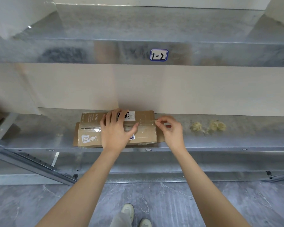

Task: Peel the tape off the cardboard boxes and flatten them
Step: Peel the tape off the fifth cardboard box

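Note:
A small brown cardboard box (88, 128) with white print and a shipping label lies on the metal shelf (236, 141). My left hand (116, 128) lies flat on the box's middle, fingers straight, pressing it down. At the box's right end my right hand (170, 128) pinches the end of a clear tape strip (147, 123) that runs along the top seam. A flap sticks out under the box at its right side.
Two crumpled balls of peeled tape (208, 126) lie on the shelf to the right of the box. An upper shelf (88, 53) with a "1-2" label (159, 55) hangs overhead. A wall stands right behind the box. Grey floor and my shoes (134, 215) are below.

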{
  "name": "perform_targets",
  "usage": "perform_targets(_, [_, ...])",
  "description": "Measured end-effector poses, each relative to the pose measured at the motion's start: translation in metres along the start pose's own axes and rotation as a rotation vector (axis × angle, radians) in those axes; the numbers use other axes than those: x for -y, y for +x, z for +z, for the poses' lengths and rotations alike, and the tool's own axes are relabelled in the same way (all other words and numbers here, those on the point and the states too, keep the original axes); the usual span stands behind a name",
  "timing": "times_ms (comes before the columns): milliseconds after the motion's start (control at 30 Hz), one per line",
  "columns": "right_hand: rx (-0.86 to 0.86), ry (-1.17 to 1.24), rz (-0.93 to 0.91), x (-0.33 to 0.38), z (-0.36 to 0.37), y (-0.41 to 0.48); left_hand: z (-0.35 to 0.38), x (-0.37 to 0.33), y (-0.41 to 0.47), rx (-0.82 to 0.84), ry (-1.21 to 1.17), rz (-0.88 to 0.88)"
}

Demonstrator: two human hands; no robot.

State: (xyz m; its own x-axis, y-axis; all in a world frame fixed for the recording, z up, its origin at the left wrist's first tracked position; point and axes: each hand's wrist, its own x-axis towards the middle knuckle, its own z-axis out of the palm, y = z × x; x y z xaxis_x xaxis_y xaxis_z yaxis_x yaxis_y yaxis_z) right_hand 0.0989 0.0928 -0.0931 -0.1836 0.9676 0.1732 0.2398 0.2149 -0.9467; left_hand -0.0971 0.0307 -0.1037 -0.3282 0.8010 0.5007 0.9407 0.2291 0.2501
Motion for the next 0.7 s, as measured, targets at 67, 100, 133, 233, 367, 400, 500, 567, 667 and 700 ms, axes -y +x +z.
perform_targets(67, [0.019,0.051,0.012,0.000,-0.002,-0.003,0.000,-0.001,-0.001,-0.009,0.000,0.008])
perform_targets(100, [0.020,0.067,0.009,-0.001,-0.002,-0.005,-0.001,-0.001,-0.002,-0.010,0.006,0.011])
perform_targets(133, [0.019,0.084,0.007,0.000,-0.002,-0.007,-0.001,-0.001,-0.002,-0.009,0.011,0.014])
perform_targets(233, [0.007,0.122,0.011,0.002,-0.002,-0.010,-0.001,0.000,-0.004,-0.002,0.025,0.020])
perform_targets(367, [-0.044,0.114,0.003,0.004,0.003,-0.012,-0.001,0.000,-0.003,-0.007,0.014,0.020])
perform_targets(400, [-0.068,0.114,-0.001,0.004,0.004,-0.012,0.000,0.000,-0.003,-0.012,0.011,0.018])
perform_targets(500, [-0.107,0.138,0.023,0.007,0.004,-0.013,0.000,0.000,-0.002,-0.008,0.012,0.017])
perform_targets(567, [-0.107,0.220,0.098,0.006,0.006,-0.013,0.000,0.000,-0.003,-0.016,0.010,0.019])
perform_targets(667, [-0.105,0.383,0.235,0.001,0.013,-0.014,-0.001,0.000,-0.004,-0.027,0.008,0.019])
perform_targets(700, [-0.109,0.418,0.265,0.000,0.016,-0.013,-0.001,0.000,-0.004,-0.027,0.009,0.019])
